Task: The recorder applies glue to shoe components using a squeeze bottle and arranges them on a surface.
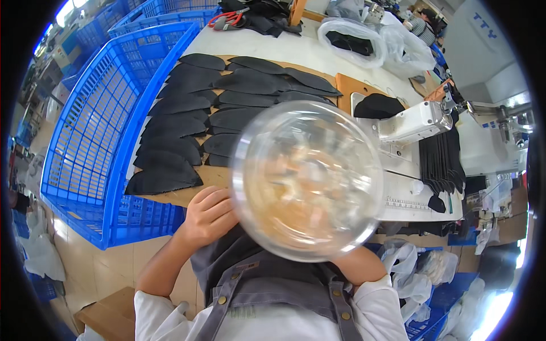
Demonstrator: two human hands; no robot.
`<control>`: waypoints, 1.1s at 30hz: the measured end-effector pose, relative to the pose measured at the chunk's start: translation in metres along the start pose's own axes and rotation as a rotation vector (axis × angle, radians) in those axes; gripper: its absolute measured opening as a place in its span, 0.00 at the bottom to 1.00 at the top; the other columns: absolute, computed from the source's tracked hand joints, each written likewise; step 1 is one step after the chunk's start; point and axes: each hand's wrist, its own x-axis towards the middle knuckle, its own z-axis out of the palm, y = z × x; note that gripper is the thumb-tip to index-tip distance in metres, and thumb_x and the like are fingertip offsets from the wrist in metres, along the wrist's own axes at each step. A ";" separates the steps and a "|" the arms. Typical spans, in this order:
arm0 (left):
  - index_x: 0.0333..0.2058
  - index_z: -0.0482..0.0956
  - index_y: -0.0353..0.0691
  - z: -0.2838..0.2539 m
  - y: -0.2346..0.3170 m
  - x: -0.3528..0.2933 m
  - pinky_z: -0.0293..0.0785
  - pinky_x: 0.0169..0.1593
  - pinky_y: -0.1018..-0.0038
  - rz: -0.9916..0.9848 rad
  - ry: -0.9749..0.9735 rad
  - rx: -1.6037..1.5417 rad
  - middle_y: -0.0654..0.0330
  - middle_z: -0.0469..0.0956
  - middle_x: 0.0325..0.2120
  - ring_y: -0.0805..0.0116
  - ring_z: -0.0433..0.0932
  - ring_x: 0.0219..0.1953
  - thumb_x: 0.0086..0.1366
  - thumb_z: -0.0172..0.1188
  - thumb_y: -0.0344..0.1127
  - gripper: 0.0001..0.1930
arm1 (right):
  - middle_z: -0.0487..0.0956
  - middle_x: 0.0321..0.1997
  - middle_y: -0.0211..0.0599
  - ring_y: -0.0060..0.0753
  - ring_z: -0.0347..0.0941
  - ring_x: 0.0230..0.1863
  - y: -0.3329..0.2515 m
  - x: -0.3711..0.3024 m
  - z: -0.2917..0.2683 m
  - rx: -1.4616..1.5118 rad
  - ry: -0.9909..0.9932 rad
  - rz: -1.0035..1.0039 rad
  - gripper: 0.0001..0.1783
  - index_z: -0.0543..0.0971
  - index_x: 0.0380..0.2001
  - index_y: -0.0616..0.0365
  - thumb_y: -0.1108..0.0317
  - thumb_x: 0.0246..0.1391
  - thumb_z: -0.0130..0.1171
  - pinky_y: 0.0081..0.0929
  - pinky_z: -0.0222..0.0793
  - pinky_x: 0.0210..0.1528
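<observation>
A clear, round, see-through container fills the middle of the head view, very close and blurred. Whitish and orange smears show through it. My left hand is by the table's near edge, its fingers curled; the fingertips are hidden, so what they hold, if anything, does not show. My right forearm runs up behind the container, which hides that hand and its fingers. Beyond my left hand, flat black curved fabric pieces lie in overlapping rows on a brown board.
A blue plastic crate stands left of the table. On the right is a white sewing machine, with black strips hanging beside it. Red-handled scissors and a clear plastic bag of black pieces lie at the back.
</observation>
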 end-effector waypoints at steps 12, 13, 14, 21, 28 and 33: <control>0.32 0.72 0.38 -0.002 0.013 0.032 0.69 0.37 0.68 -0.297 -0.194 -0.068 0.61 0.72 0.27 0.61 0.72 0.29 0.39 0.70 0.39 0.21 | 0.72 0.46 0.45 0.34 0.71 0.44 0.041 -0.088 -0.135 -0.296 0.557 0.379 0.35 0.62 0.52 0.59 0.65 0.41 0.64 0.32 0.67 0.47; 0.32 0.72 0.38 0.000 0.017 0.045 0.69 0.37 0.68 -0.287 -0.203 -0.074 0.61 0.72 0.27 0.61 0.72 0.29 0.39 0.70 0.39 0.21 | 0.71 0.45 0.47 0.36 0.71 0.44 0.040 -0.088 -0.137 -0.124 0.610 0.336 0.37 0.60 0.53 0.60 0.61 0.41 0.64 0.32 0.67 0.47; 0.34 0.73 0.37 0.004 0.019 0.058 0.67 0.41 0.66 -0.263 -0.259 -0.090 0.58 0.71 0.32 0.59 0.71 0.35 0.40 0.69 0.41 0.23 | 0.71 0.44 0.50 0.39 0.70 0.44 0.041 -0.088 -0.137 0.056 0.654 0.289 0.38 0.58 0.53 0.60 0.57 0.41 0.64 0.32 0.67 0.47; 0.47 0.71 0.38 0.050 0.029 0.109 0.50 0.61 0.56 -0.145 -0.576 -0.147 0.51 0.58 0.56 0.51 0.53 0.61 0.44 0.66 0.50 0.33 | 0.69 0.44 0.54 0.42 0.70 0.43 0.025 -0.085 -0.116 0.422 0.665 0.382 0.43 0.56 0.52 0.62 0.48 0.40 0.63 0.36 0.69 0.44; 0.38 0.75 0.39 0.050 0.035 0.113 0.48 0.61 0.54 -0.137 -0.546 -0.129 0.56 0.64 0.53 0.55 0.57 0.60 0.46 0.66 0.48 0.24 | 0.69 0.44 0.56 0.45 0.71 0.42 0.027 -0.091 -0.119 0.550 0.657 0.411 0.42 0.59 0.50 0.62 0.47 0.39 0.63 0.37 0.70 0.44; 0.30 0.71 0.41 0.053 0.035 0.110 0.51 0.60 0.54 -0.142 -0.497 -0.132 0.56 0.68 0.50 0.55 0.63 0.55 0.42 0.69 0.46 0.21 | 0.70 0.42 0.53 0.45 0.72 0.42 0.035 -0.092 -0.118 0.848 0.584 0.478 0.42 0.60 0.50 0.61 0.41 0.40 0.57 0.39 0.71 0.42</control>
